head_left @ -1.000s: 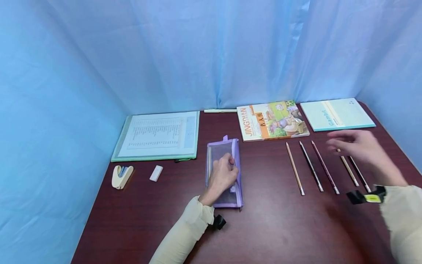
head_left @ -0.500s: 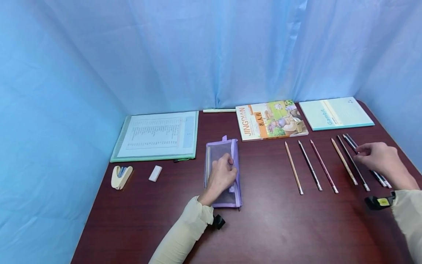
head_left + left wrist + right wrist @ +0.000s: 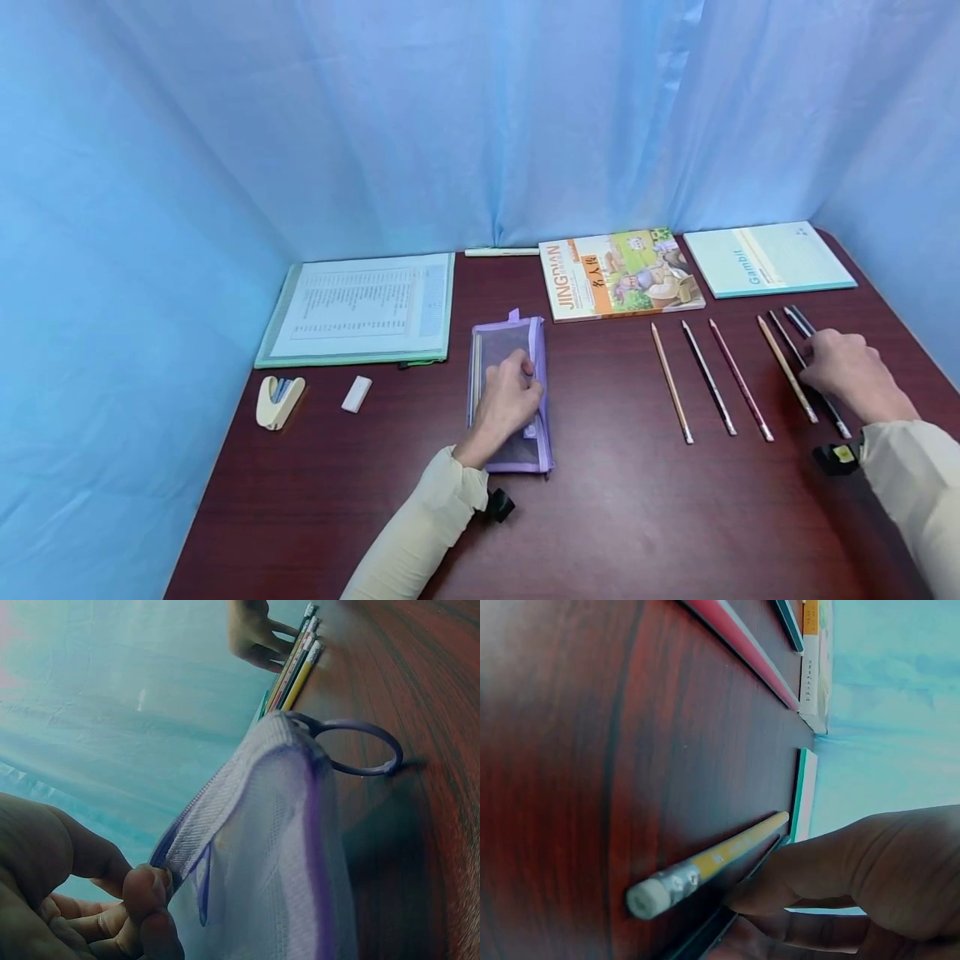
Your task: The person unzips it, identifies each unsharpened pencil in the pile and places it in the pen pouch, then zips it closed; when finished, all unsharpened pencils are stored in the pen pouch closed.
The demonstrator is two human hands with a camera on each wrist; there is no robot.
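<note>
The left hand (image 3: 506, 404) pinches the zipper edge of the mesh pencil case (image 3: 517, 454), near the middle of the table (image 3: 622, 517); a broad stretch of wood separates it from the pencil row. Toward the table's right edge, the right hand (image 3: 853, 375) grips a dark pencil (image 3: 836, 416) between thumb and fingers, just beside the yellow pencil (image 3: 787, 368). A wider gap parts that one from the red pencil (image 3: 741, 380).
</note>
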